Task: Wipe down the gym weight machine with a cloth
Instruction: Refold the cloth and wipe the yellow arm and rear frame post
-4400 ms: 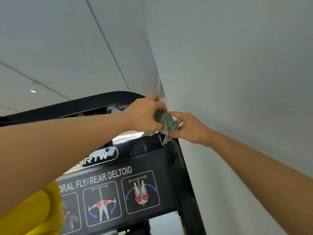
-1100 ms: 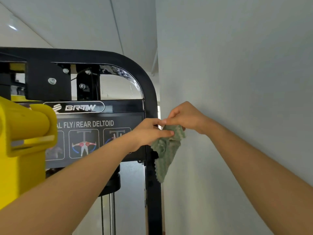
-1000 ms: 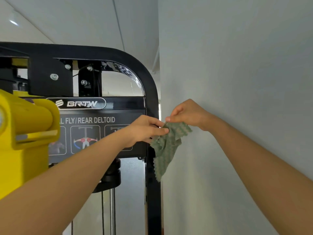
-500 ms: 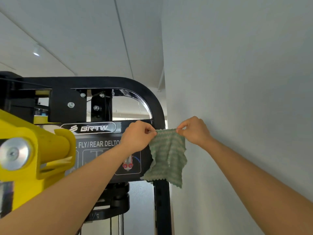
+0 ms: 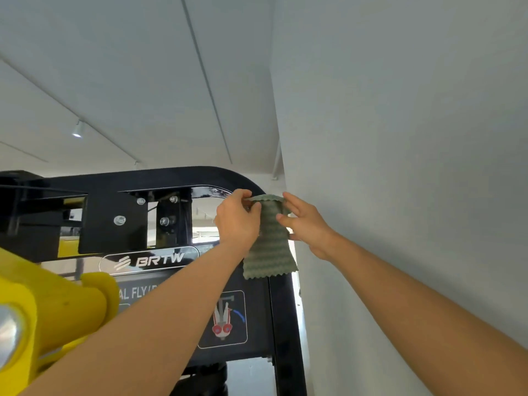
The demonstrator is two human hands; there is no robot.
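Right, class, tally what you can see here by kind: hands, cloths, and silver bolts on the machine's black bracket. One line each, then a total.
hands: 2, the left hand and the right hand
green cloth: 1
silver bolts on the black bracket: 4
total: 7

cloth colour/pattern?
Muted green cloth with lighter wavy horizontal stripes and a scalloped bottom edge; seen in the head view, the only one.
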